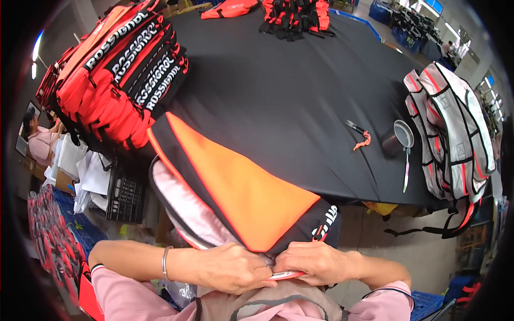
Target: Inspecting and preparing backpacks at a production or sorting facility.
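At the near edge of the black table (300,91): one orange-and-black backpack (241,187), overhanging toward the person, long axis running from the far left down to its near end at the hands. Left hand (233,267) and right hand (316,262), both closed in a narrow pinch on that near end, touching each other; neither is nearer. Unzipped pale lining shows on the left side. Stacked red backpacks (118,69) at far-left corner; grey cup (399,139) and pale backpacks (455,128) at right edge.
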Motion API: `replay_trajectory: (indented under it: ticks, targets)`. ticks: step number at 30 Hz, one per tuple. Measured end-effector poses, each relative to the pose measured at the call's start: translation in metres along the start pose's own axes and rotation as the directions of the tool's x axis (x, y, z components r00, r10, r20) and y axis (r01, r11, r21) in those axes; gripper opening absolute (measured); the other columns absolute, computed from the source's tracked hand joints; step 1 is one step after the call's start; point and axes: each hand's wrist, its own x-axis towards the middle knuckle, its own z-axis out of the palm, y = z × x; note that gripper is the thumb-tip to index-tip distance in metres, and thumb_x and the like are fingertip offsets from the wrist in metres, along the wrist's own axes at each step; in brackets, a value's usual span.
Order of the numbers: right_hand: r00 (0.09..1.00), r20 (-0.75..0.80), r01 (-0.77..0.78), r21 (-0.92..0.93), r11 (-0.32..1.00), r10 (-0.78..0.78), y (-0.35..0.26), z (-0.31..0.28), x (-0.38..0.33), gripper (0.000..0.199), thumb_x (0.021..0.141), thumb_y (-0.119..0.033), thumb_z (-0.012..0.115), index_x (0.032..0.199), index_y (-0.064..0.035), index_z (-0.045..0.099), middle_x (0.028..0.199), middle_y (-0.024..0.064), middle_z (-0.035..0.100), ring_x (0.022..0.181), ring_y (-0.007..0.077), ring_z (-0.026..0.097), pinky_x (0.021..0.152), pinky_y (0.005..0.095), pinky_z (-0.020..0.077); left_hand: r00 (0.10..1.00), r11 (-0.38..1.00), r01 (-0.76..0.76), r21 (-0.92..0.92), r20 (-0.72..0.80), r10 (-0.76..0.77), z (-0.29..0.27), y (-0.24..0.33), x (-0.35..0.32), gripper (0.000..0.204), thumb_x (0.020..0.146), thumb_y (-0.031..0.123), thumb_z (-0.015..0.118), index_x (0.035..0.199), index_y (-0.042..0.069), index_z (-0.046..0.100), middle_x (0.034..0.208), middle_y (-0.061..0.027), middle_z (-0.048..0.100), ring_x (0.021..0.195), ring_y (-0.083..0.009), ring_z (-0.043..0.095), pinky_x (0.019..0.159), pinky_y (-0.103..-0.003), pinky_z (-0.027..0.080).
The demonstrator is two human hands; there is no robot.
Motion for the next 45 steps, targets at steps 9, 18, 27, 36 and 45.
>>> replay_trajectory:
  ticks: [9, 18, 27, 36, 45]
  targets:
    - [0.875, 0.211, -0.398, 0.827, 0.398, 0.436, 0.039, -0.029, 0.022, 0.019, 0.091, -0.019, 0.068, 0.092, -0.0005, 0.068, 0.075, -0.0068, 0.057, 0.068, 0.0015, 0.049, 0.059, 0.0215, 0.0409, 0.996, 0.976, 0.08, -0.201, -0.019, -0.085, -0.065, -0.056, 0.037, 0.032, 0.095, 0.025, 0.062, 0.071, 0.004, 0.06, 0.063, -0.0021, 0.06, 0.053, -0.0156, 0.055, 0.048, -0.028, 0.043]
    - [0.732, -0.499, -0.03, 0.656, 0.754, 0.464, 0.046, -0.071, 0.074, 0.015, 0.093, -0.014, 0.068, 0.091, -0.0003, 0.062, 0.076, -0.001, 0.064, 0.066, 0.0012, 0.056, 0.06, 0.0167, 0.0449, 0.876, 0.226, 0.257, -0.94, 0.128, -0.465, -0.065, -0.078, 0.071, 0.031, 0.099, 0.028, 0.058, 0.098, 0.001, 0.072, 0.091, 0.005, 0.066, 0.082, -0.0007, 0.055, 0.073, -0.018, 0.046]
    - [0.725, -0.576, 0.03, 0.574, 0.818, 0.377, 0.058, -0.088, 0.082, 0.01, 0.097, -0.01, 0.061, 0.096, -0.0008, 0.057, 0.068, 0.0002, 0.064, 0.064, 0.0013, 0.058, 0.054, 0.0174, 0.0453, 0.972, 0.866, 0.205, -0.456, -0.007, -0.234, -0.112, -0.055, 0.089, 0.057, 0.069, 0.031, 0.088, 0.111, -0.002, 0.067, 0.092, -0.0054, 0.07, 0.085, -0.01, 0.063, 0.08, -0.027, 0.051]
    - [0.682, -0.641, -0.148, 0.349, 0.925, 0.351, 0.05, -0.087, 0.096, 0.014, 0.095, -0.014, 0.063, 0.095, -0.0012, 0.057, 0.057, -0.0017, 0.059, 0.055, -0.0002, 0.049, 0.051, 0.0196, 0.0367, 0.803, 0.579, 0.563, -0.589, 0.224, -0.553, -0.11, -0.047, 0.09, 0.056, 0.07, 0.026, 0.084, 0.114, -0.003, 0.066, 0.095, -0.0042, 0.069, 0.091, -0.0121, 0.063, 0.087, -0.025, 0.047]
    - [0.777, -0.557, -0.212, 0.211, 0.954, 0.295, 0.056, -0.084, 0.107, 0.014, 0.091, -0.012, 0.065, 0.087, 0.0005, 0.059, 0.063, 0.0024, 0.062, 0.056, 0.0051, 0.055, 0.057, 0.0242, 0.0455, 0.893, 0.654, 0.378, -0.655, 0.073, -0.444, -0.086, -0.054, 0.077, 0.023, 0.079, 0.006, 0.077, 0.1, -0.001, 0.07, 0.088, 0.0014, 0.068, 0.081, -0.0055, 0.059, 0.076, -0.023, 0.05]
